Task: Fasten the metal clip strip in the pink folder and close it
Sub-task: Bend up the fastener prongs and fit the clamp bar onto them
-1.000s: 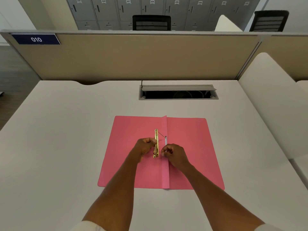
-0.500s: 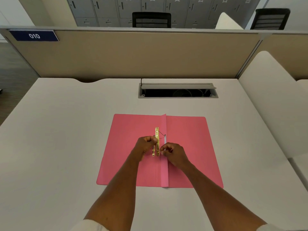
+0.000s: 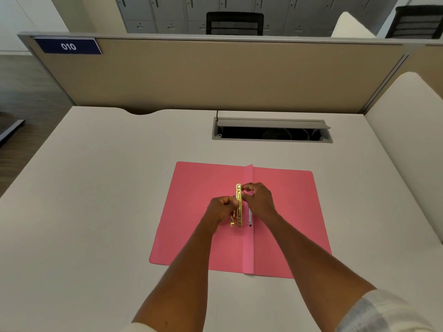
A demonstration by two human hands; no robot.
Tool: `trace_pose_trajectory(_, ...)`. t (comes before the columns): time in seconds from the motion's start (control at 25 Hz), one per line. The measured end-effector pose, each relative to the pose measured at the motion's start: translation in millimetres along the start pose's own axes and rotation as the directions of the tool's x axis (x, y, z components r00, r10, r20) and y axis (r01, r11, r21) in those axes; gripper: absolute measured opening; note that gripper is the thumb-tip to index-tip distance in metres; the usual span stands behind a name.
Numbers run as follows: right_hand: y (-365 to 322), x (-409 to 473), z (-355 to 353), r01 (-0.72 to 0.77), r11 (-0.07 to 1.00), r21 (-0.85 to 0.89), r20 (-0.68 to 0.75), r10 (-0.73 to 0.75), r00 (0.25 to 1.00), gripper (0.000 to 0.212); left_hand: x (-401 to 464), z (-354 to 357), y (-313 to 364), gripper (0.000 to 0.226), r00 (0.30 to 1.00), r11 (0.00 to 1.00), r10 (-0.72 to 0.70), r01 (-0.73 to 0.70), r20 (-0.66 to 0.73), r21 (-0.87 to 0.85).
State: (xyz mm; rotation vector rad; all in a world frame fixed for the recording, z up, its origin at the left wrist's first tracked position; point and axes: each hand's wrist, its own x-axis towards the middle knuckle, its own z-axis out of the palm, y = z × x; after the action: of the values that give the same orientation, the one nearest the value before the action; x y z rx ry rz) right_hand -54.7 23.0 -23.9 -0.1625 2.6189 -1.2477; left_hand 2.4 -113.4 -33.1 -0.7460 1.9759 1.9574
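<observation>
White desk (image 3: 96,212) bare apart from pink folder (image 3: 199,212), lying open and flat at centre. Gold metal clip strip (image 3: 238,204) stands along folder's centre fold. Left hand (image 3: 221,208) pinches strip mid-length; right hand (image 3: 260,200) pinches its far end with fingertips. Cable hatch (image 3: 272,130) set in desk behind folder, lid raised. Beige partition (image 3: 215,75) at desk's far edge, blue plate "010" (image 3: 68,46) at its top left. Grey lockers (image 3: 191,10) and black chair (image 3: 235,22) beyond.
</observation>
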Motion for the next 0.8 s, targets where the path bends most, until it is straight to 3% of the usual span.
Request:
trace_pose_trajectory(0.28,4.0,-0.7,1.5,0.012,1.0,0.022,0.015,-0.012,1.0,0.015,1.3,1.2,-0.1,0.017,1.0,1.0,-0.003,0.004,-0.006,0.013)
trace_pose_trajectory(0.8,2.5,0.2,-0.6,0.016,1.0,0.025,0.01,-0.016,1.0,0.016,-5.1,0.9,5.2,0.011,0.999,0.999,-0.033,0.033,0.001,0.034)
